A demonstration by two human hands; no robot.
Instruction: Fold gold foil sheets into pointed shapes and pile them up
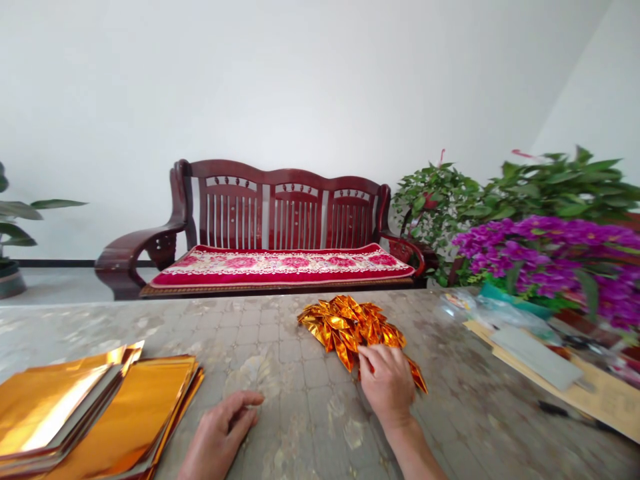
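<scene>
My left hand point(220, 433) is low over the table, to the right of the gold sheets. Its fingers are loosely bent, the thumb is a little apart from them, and nothing shows between them. At the near edge of a heap of folded gold foil pieces point(340, 323) is my right hand point(387, 380), its fingers curled downward. Whatever its fingertips pinch, if anything, is hidden. One pointed foil piece sticks out on the right side of that hand. Flat gold foil sheets lie in two overlapping stacks, a left stack point(45, 400) and a right stack point(135, 407).
The patterned table point(280, 427) spans the foreground. At its right are brown cardboard point(610, 393), a grey flat piece point(537, 357), clear plastic bags point(515, 317), a dark pen-like object point(555, 408) and purple flowers point(545, 257). A wooden bench point(295, 177) stands beyond.
</scene>
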